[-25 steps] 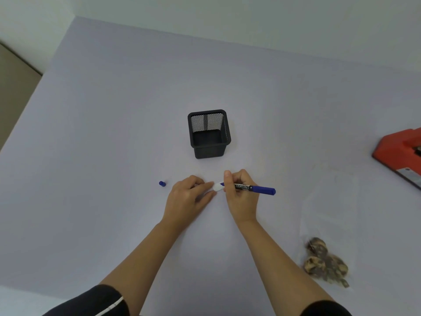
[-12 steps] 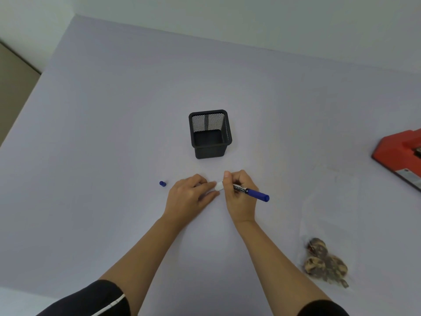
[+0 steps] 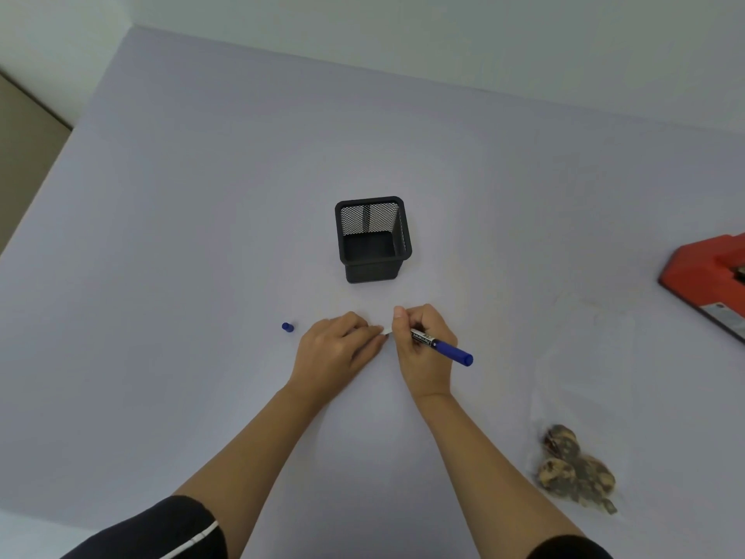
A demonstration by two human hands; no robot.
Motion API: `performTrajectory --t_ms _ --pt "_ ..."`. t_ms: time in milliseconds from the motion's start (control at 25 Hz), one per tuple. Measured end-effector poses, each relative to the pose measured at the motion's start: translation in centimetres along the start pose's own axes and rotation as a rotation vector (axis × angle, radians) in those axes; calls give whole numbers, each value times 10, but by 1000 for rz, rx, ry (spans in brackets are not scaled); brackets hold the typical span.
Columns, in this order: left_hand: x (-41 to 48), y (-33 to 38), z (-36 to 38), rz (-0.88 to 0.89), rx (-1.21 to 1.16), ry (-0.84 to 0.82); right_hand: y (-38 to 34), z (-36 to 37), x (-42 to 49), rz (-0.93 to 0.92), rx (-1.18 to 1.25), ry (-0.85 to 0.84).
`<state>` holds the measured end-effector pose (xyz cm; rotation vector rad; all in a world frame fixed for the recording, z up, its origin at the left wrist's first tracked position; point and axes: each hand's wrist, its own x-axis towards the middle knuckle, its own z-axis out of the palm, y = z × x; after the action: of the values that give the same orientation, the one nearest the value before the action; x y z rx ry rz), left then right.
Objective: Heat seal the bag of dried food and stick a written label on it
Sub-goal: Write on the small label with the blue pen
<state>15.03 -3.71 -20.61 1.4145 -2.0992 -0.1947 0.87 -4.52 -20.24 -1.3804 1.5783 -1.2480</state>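
Mid-desk, right hand (image 3: 424, 349) grips a pen (image 3: 442, 345) over the label (image 3: 387, 331), left hand (image 3: 336, 351) pressing it flat; bag (image 3: 580, 417) not yet labelled.

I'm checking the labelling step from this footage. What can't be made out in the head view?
All in the head view.
The label: only a white sliver shows between the left hand and right hand, which hide any writing.
The marker tip: covered by the right hand.
The sealer: cut off by the right edge.
The bag mouth: clear film, too faint to judge.
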Motion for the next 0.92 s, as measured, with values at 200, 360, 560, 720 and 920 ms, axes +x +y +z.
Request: performTrajectory --t_ms 200,360,560,720,920 --pt "5 3 0 -56 -24 -21 -1 1 -1 -24 -8 9" --pt "4 2 0 -90 -16 -42 -1 1 -1 -47 -4 21" --pt "-3 4 3 -165 -54 0 0 1 -1 -44 -12 11" --pt "-12 4 3 -219 -40 43 0 1 -2 -41 -14 -4" --pt "-14 9 4 -180 -22 40 -1 -1 -3 17 15 -42"
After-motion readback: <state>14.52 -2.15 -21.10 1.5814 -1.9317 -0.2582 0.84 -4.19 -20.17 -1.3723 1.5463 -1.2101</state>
